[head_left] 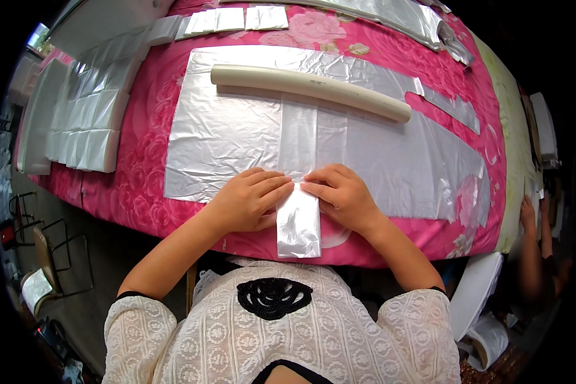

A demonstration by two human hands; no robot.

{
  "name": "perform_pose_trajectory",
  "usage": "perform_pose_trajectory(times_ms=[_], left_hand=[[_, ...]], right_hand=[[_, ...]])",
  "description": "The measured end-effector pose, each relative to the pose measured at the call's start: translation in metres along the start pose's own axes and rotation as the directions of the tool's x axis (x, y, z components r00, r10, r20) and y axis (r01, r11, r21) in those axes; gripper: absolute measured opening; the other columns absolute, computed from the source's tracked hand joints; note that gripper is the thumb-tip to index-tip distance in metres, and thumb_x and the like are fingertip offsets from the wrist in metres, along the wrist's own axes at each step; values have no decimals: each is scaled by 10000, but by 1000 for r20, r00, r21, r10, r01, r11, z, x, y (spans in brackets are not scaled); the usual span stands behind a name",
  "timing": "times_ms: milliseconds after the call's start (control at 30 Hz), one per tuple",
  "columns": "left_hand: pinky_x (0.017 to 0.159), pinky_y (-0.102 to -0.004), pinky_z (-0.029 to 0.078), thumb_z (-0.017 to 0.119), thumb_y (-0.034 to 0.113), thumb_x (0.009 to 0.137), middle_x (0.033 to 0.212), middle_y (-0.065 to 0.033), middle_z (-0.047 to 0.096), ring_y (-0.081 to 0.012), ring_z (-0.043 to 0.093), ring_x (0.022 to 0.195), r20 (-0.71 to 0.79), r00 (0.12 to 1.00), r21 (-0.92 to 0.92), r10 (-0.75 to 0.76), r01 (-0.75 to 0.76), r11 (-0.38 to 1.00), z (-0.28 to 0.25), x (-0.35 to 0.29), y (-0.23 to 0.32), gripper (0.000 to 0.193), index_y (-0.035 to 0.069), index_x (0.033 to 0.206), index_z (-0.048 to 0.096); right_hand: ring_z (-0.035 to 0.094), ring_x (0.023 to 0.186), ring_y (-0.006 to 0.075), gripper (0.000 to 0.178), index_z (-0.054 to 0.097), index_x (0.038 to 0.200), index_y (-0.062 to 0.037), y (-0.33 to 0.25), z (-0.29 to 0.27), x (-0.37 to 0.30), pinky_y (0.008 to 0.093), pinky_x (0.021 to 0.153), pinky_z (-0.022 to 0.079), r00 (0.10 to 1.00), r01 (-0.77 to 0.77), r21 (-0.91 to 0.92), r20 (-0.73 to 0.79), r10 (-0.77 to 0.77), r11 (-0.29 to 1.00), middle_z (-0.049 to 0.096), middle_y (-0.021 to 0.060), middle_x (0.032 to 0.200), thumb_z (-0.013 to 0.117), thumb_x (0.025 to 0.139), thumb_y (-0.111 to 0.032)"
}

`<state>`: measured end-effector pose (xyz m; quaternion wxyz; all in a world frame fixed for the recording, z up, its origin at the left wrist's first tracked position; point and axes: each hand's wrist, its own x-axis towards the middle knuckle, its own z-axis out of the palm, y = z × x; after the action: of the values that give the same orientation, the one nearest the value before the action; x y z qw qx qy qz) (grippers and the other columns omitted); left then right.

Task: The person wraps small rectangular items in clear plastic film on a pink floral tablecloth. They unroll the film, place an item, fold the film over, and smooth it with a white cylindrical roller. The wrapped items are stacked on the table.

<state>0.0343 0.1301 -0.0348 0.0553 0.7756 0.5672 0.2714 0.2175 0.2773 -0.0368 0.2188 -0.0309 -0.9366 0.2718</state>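
Observation:
A narrow folded strip of shiny, clear plastic bag (pixel 299 227) lies in front of me, its near end at the table's front edge. My left hand (pixel 253 200) pinches the strip's left side at a fold, fingers closed. Opposite it, my right hand (pixel 344 197) closes on the right side, the fingertips of both hands almost meeting. Beyond them the plastic continues over wide, wrinkled clear plastic sheets (pixel 221 144) spread flat. A long cream-white pipe (pixel 307 89) rests across the sheets, over the far part of the strip. My thumbs are partly hidden.
A pink flowered cloth (pixel 148 144) covers the table. Folded plastic packs (pixel 86 115) stand in rows at the left, with more packs (pixel 229 19) along the far side. Further plastic sheets (pixel 390 19) lie at the far right. Another person's hand (pixel 527 211) is at the right edge.

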Motion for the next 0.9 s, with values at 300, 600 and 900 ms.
perform_pose_trajectory(times_ms=[300,600,900], left_hand=[[652,-323,485,494,168,907,916,-186,635,-299,613,704,103,680,-621,-726,614,487,-3,29,-2,370,-51,1206,480],[1088,-450,218,590,292,823,1426,-242,278,-368,263,1333,29,938,60,-346,344,937,16,29,18,732,-67,1372,264],[1121,-456,92,535,492,806,1472,-250,178,-354,141,1389,104,894,192,-436,412,891,34,19,26,884,-81,1395,209]], right_hand=[[588,536,222,213,640,780,21,5,-12,39,314,565,465,749,-663,292,235,620,690,610,96,600,563,845,-166],[588,515,108,281,611,683,19,27,-17,65,256,491,435,486,-874,295,506,713,387,609,59,610,559,855,-198],[612,826,238,448,558,1090,-27,-7,-5,42,342,724,486,807,-588,-68,24,590,806,629,141,949,735,712,-191]])
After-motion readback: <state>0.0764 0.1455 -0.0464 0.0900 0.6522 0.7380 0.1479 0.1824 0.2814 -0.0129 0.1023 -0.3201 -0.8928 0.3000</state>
